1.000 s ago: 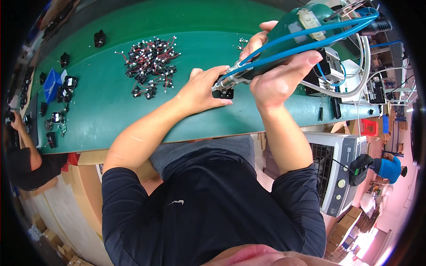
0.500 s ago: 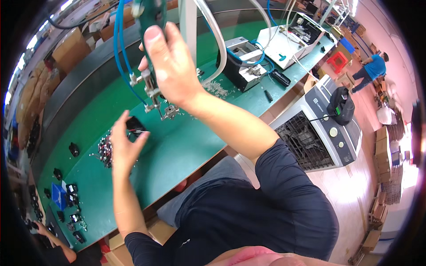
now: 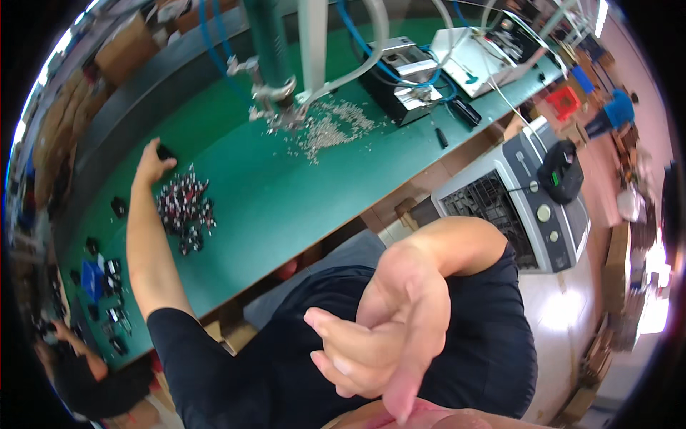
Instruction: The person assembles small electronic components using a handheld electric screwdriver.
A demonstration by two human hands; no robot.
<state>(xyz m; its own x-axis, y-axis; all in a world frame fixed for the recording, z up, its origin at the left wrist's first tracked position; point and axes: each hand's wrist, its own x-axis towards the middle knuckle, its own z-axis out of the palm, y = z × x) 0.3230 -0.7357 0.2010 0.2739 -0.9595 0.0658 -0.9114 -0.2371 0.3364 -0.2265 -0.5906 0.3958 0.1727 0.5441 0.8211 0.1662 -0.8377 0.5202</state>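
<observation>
On the far left of the green bench (image 3: 250, 236), my left hand (image 3: 150, 168) is stretched out with its fingers around a small black plastic part (image 3: 166, 153), largely hidden by the hand. A heap of small dark-red, black and silvery parts (image 3: 184, 204) lies just beside that forearm. Raised in front of my chest, my right hand (image 3: 400, 322) is bent at the wrist, its fingers loosely curled and apart, with nothing visible in them. A green upright tool (image 3: 268, 43) with a metal head (image 3: 280, 104) hangs above the bench, out of either hand's touch.
Small pale pieces (image 3: 332, 129) are scattered beneath the tool. Farther right stand a black-and-silver machine (image 3: 404, 86) and a white unit (image 3: 475, 64). A blue bin (image 3: 91, 279) stands at left, near another person's arm (image 3: 86, 350). An air cooler (image 3: 514, 200) stands beside the bench.
My right hand has let go of the green tool and come back toward my chest. My left hand has moved left and away with the black part, uncovering the heap.
</observation>
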